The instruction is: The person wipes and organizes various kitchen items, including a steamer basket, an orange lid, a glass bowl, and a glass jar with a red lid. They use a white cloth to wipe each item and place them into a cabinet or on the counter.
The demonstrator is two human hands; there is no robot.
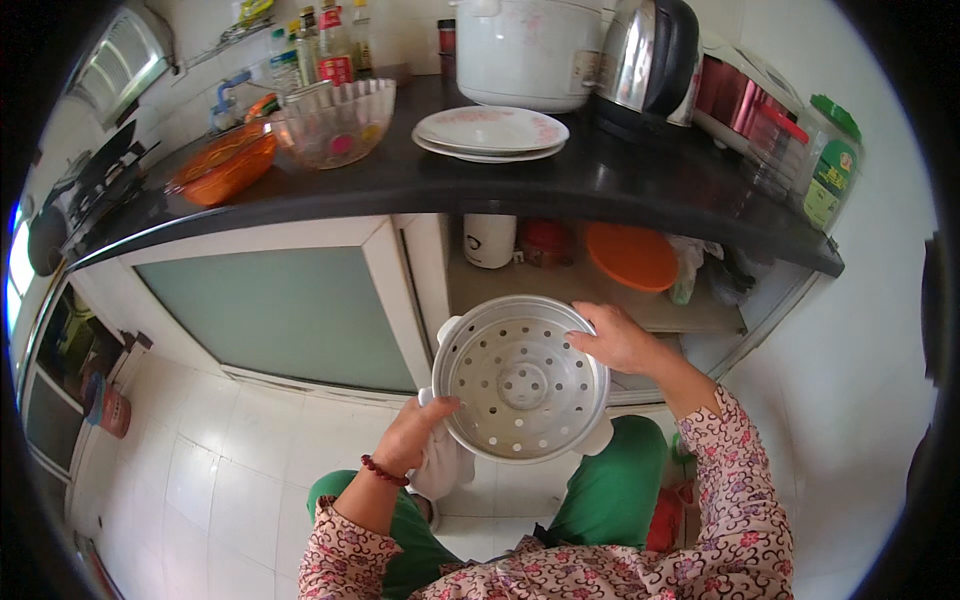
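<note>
A round metal steamer basket (523, 379), pierced with many holes, is held between my two hands in front of the open cabinet. My left hand (415, 435) grips its lower left rim, thumb over the edge. From that same hand hangs a pale cloth (442, 466), below the basket. On the upper right rim rests my right hand (619, 339), its thumb inside and its fingers around the edge. White handle lugs (598, 437) stick out from the basket's sides. I see into its inside, which holds nothing.
Above the cabinet runs a dark countertop (495, 180) with stacked plates (491, 133), a rice cooker (529, 56), an electric kettle (645, 67), a ribbed bowl (337, 127) and an orange dish (225, 169). On the cabinet shelf (517, 289) sit a white canister (490, 241) and an orange lid-like disc (631, 257). A frosted door (277, 315) is at left.
</note>
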